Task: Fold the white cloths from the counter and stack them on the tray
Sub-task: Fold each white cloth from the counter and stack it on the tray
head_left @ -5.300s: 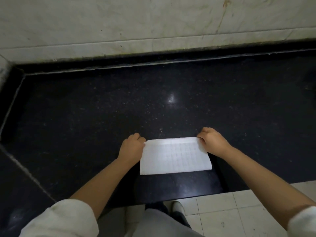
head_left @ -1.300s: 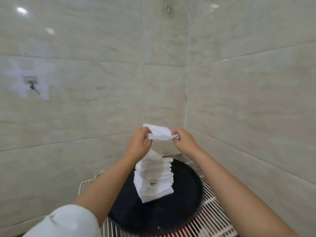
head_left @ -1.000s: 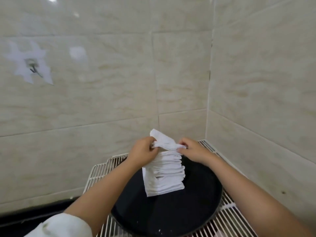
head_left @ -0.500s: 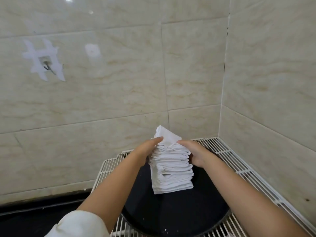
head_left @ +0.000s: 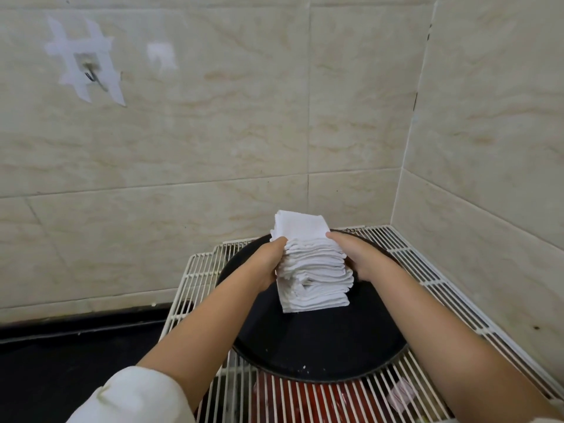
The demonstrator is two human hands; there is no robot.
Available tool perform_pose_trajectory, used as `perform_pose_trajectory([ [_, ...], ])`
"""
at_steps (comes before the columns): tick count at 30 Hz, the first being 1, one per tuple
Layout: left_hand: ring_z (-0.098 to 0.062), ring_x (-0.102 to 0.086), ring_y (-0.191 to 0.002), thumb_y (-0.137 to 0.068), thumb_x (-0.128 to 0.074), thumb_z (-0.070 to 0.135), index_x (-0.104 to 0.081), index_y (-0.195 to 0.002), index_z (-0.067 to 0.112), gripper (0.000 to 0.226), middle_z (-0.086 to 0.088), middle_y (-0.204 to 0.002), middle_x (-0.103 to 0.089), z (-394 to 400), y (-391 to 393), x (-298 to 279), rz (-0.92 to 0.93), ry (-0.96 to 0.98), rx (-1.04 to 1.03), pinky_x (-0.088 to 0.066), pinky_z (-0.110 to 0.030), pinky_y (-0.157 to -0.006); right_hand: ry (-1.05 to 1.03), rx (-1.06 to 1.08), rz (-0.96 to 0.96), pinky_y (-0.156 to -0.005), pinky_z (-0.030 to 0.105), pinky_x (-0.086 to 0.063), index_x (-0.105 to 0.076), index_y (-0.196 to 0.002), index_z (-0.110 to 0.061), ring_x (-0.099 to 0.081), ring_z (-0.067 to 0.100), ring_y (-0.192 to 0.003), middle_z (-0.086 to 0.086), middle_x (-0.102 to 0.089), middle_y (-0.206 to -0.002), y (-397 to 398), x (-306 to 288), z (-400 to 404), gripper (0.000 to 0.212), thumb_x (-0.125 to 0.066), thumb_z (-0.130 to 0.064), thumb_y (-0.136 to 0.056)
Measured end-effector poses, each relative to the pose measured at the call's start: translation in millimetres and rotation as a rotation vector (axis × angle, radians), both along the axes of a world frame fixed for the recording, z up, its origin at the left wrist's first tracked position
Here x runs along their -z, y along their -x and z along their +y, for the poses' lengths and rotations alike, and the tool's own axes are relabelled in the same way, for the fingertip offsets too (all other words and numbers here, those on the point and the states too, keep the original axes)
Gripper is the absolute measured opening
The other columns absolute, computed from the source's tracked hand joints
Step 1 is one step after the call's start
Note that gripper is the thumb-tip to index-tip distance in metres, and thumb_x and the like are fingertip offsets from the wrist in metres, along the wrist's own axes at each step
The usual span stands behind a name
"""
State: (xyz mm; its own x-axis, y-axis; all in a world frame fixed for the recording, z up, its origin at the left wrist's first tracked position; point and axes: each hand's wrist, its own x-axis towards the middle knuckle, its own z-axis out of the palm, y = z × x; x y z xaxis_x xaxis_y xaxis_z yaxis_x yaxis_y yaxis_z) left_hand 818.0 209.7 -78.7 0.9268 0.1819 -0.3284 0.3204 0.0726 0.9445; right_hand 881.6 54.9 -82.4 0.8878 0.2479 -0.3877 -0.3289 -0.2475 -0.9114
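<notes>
I've got left hand [head_left: 268, 264] and right hand [head_left: 355, 257] pressed open-palmed against the folded cloth stack [head_left: 311, 270] on the black tray [head_left: 335, 355]: soft, light, wobbly, so brace mid-sides.

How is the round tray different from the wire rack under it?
The tray is black, round and solid; the wire rack is white, straight-edged and made of thin bars with gaps. The tray carries the stack of white cloths; the rack carries the tray. Both lie flat in the tiled corner.

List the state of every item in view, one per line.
Stack: folded cloths piled tall on the tray, leaning a little.
Tray: on the rack, holding the stack.
Rack: flat, in the wall corner.
Left hand: pressed to the stack's left side.
Right hand: pressed to its right side.
Hook: taped to wall, empty.
</notes>
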Motion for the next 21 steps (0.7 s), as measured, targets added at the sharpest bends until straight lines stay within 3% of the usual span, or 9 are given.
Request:
perform_pose_trajectory([
  [2, -0.017, -0.055, -0.07, -0.091, -0.038, 0.02, -0.056, -0.079, 0.015, 0.023, -0.003, -0.078, -0.059, -1.5, -3.4, -3.8, 0.01, 0.018, 0.011, -0.042, -0.028, -0.065, -0.033, -0.004, 0.03, -0.098, 0.038, -0.045, -0.057, -0.121, -0.012, -0.057, 0.028, -0.111, 0.011, -0.061, -0.122, -2.3, 2.2, -0.2, 0.046, -0.048, -0.043, -0.089],
  [4, -0.017, -0.054, -0.068, -0.089, -0.041, 0.023, -0.056, -0.073, 0.017, 0.023, -0.002, -0.075, -0.059, 0.8, -3.7, -4.7, 0.035, 0.02, 0.026, -0.041, -0.026, -0.062, -0.055, -0.015, 0.009, -0.084, 0.034, -0.048, -0.06, -0.112, -0.01, -0.06, 0.026, -0.098, 0.01, -0.064, -0.108, 1.1, -3.4, 2.7, 0.038, -0.05, -0.038, -0.09],
  [7, -0.017, -0.052, -0.064, -0.091, -0.042, 0.024, -0.054, -0.067, 0.018, 0.028, -0.003, -0.07, -0.057, 10.2, 0.5, -8.0, 0.012, 0.036, 0.028, -0.04, -0.025, -0.057, -0.007, -0.056, -0.046, -0.059, 0.027, -0.042, -0.06, -0.086, -0.013, -0.057, 0.021, -0.074, 0.006, -0.062, -0.084, 8.7, -12.9, 11.7, 0.023, -0.048, -0.032, -0.091],
  [10, -0.018, -0.05, -0.06, -0.095, -0.041, 0.027, -0.052, -0.068, 0.016, 0.031, -0.003, -0.068, -0.055, 25.5, 5.7, -7.4, -0.026, 0.041, -0.006, -0.037, -0.025, -0.052, 0.042, -0.052, -0.092, -0.052, 0.027, -0.034, -0.056, -0.078, -0.014, -0.049, 0.018, -0.06, 0.004, -0.054, -0.071, 17.3, -20.9, 24.4, 0.029, -0.044, -0.036, -0.093],
  [12, -0.018, -0.054, -0.06, -0.097, -0.038, 0.028, -0.054, -0.074, 0.015, 0.031, -0.004, -0.07, -0.058, 33.6, 9.0, -3.7, -0.042, 0.064, -0.023, -0.04, -0.024, -0.05, 0.117, -0.065, -0.138, -0.051, 0.027, -0.032, -0.055, -0.084, -0.011, -0.045, 0.018, -0.058, 0.004, -0.051, -0.069, 21.9, -25.7, 31.9, 0.031, -0.04, -0.037, -0.094],
  [14, -0.015, -0.058, -0.051, -0.099, -0.036, 0.024, -0.054, -0.073, 0.014, 0.033, -0.002, -0.061, -0.062, 34.0, 8.7, 2.1, -0.059, 0.11, -0.018, -0.042, -0.019, -0.042, 0.174, -0.065, -0.166, -0.054, 0.029, -0.038, -0.054, -0.102, -0.007, -0.051, 0.021, -0.064, 0.006, -0.053, -0.075, 22.2, -26.8, 32.8, 0.033, -0.037, -0.035, -0.095],
  [16, -0.012, -0.057, -0.046, -0.099, -0.035, 0.023, -0.055, -0.075, 0.011, 0.034, -0.001, -0.056, -0.061, 24.0, 7.7, 6.1, -0.046, 0.117, 0.003, -0.04, -0.016, -0.039, 0.201, -0.035, -0.143, -0.07, 0.034, -0.048, -0.051, -0.117, -0.003, -0.06, 0.029, -0.087, 0.009, -0.06, -0.096, 18.6, -19.5, 27.1, 0.041, -0.037, -0.034, -0.095],
  [19, -0.024, -0.064, -0.085, -0.098, -0.038, 0.03, -0.056, -0.119, 0.003, 0.039, -0.01, -0.096, -0.066, 4.0, 1.1, 8.2, -0.029, 0.065, 0.038, -0.047, -0.025, -0.068, 0.194, 0.018, -0.101, -0.085, 0.035, -0.049, -0.048, -0.129, -0.008, -0.057, 0.031, -0.108, 0.013, -0.059, -0.123, 16.7, -3.9, 12.7, 0.051, -0.043, -0.042, -0.091],
  [21, -0.03, -0.057, -0.113, -0.094, -0.042, 0.037, -0.051, -0.129, 0.007, 0.048, -0.011, -0.122, -0.061, -1.2, 0.1, 11.3, -0.028, 0.025, 0.032, -0.043, -0.029, -0.093, 0.037, 0.043, -0.066, -0.091, 0.036, -0.048, -0.052, -0.126, -0.009, -0.059, 0.026, -0.105, 0.009, -0.063, -0.118, 15.4, 4.3, 0.9, 0.049, -0.043, -0.044, -0.092],
])
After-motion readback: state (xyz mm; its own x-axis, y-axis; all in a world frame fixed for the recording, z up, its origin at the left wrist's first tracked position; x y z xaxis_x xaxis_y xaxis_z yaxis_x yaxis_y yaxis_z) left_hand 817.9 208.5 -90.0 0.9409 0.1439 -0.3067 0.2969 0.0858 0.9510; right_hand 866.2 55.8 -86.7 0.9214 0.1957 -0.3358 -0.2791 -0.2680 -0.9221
